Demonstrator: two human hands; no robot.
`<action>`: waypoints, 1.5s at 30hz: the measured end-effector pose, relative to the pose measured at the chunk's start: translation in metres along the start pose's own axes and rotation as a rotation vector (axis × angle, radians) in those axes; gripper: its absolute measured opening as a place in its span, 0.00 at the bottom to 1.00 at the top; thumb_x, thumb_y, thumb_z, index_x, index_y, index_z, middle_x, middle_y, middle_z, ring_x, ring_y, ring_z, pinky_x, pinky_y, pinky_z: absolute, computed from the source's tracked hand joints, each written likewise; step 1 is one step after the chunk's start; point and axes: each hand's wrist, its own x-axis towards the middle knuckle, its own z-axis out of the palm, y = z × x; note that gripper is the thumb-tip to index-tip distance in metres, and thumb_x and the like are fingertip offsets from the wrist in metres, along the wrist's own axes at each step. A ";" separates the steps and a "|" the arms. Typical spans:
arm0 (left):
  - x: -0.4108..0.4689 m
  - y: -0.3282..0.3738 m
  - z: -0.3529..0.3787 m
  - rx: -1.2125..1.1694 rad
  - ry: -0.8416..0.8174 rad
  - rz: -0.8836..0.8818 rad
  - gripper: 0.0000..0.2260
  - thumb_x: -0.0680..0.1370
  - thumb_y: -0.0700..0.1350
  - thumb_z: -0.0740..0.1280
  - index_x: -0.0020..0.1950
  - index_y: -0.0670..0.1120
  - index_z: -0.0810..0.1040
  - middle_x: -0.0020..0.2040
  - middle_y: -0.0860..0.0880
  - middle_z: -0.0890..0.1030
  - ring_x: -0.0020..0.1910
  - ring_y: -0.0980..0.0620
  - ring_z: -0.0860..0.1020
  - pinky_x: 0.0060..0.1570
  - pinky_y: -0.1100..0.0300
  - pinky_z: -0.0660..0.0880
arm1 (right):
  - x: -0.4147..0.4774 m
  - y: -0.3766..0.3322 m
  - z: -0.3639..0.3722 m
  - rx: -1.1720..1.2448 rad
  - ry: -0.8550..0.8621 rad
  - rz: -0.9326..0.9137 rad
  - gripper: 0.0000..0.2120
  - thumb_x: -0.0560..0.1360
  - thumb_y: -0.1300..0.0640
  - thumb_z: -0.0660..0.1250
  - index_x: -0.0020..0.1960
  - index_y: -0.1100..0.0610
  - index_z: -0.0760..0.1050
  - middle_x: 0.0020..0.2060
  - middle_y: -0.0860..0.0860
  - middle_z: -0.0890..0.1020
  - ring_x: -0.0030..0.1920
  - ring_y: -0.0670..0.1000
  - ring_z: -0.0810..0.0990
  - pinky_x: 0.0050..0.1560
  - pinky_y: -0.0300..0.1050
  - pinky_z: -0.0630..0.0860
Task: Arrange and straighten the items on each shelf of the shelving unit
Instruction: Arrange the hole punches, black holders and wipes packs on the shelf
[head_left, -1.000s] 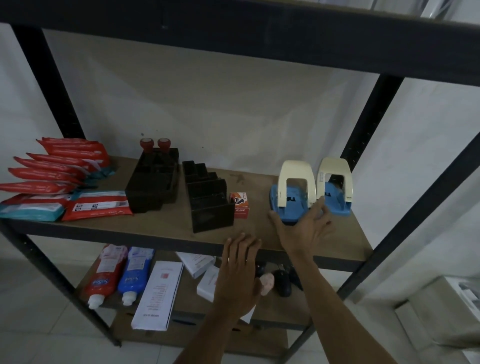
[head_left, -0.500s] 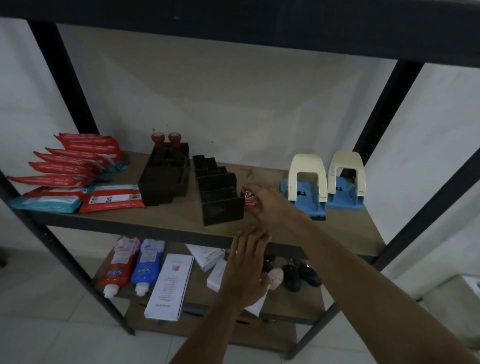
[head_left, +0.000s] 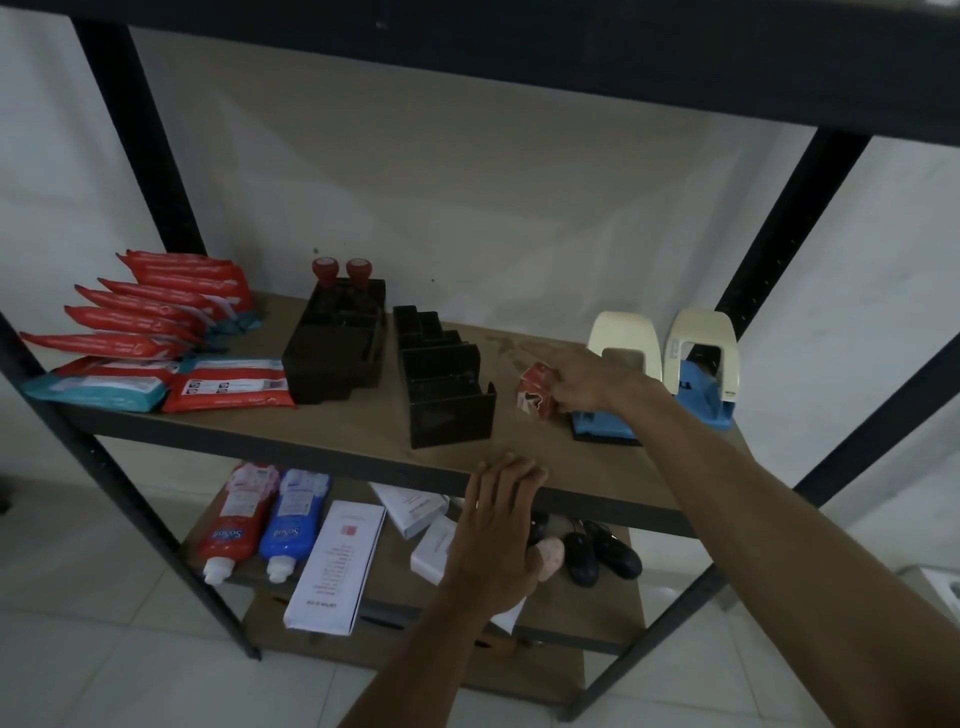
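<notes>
My right hand (head_left: 584, 382) holds a small red box (head_left: 535, 399), tilted, just above the wooden middle shelf (head_left: 337, 431), between the right black organizer (head_left: 444, 387) and the nearer of two cream-and-blue hole punches (head_left: 605, 428). Its index finger points left. My left hand (head_left: 498, 525) rests with straight fingers on the shelf's front edge. A second black organizer (head_left: 337, 348) with two red stamps (head_left: 343, 270) stands to the left. Red wipe packs (head_left: 150, 306) are stacked at the far left.
The second hole punch (head_left: 704, 358) stands by the right rear post. On the lower shelf lie a red bottle (head_left: 234, 525), a blue bottle (head_left: 291, 525), white boxes (head_left: 335, 566), and dark computer mice (head_left: 602, 551). A dark shelf beam (head_left: 519, 47) runs overhead.
My right hand left the hole punch, reached left to the small red box beside the organizer, and has taken it up and moved it right. My left hand stayed on the shelf edge.
</notes>
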 end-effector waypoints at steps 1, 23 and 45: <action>0.000 0.001 -0.001 0.007 -0.002 -0.001 0.35 0.72 0.57 0.58 0.79 0.49 0.60 0.79 0.50 0.61 0.81 0.49 0.53 0.79 0.45 0.53 | 0.001 0.001 -0.001 -0.013 0.002 -0.013 0.32 0.81 0.62 0.61 0.82 0.45 0.57 0.72 0.55 0.74 0.60 0.56 0.80 0.45 0.34 0.74; 0.000 0.001 0.002 0.035 -0.026 -0.002 0.39 0.72 0.54 0.71 0.79 0.49 0.58 0.79 0.49 0.60 0.81 0.48 0.52 0.80 0.46 0.51 | 0.014 -0.002 -0.015 -0.092 -0.043 -0.046 0.21 0.81 0.62 0.62 0.73 0.50 0.71 0.64 0.59 0.77 0.56 0.59 0.82 0.58 0.54 0.81; 0.000 0.000 0.001 0.040 -0.065 -0.013 0.36 0.74 0.58 0.61 0.81 0.51 0.55 0.81 0.51 0.55 0.82 0.51 0.46 0.81 0.47 0.46 | 0.004 -0.007 -0.017 0.127 -0.043 -0.064 0.21 0.72 0.70 0.67 0.56 0.47 0.73 0.57 0.50 0.78 0.56 0.55 0.80 0.55 0.58 0.82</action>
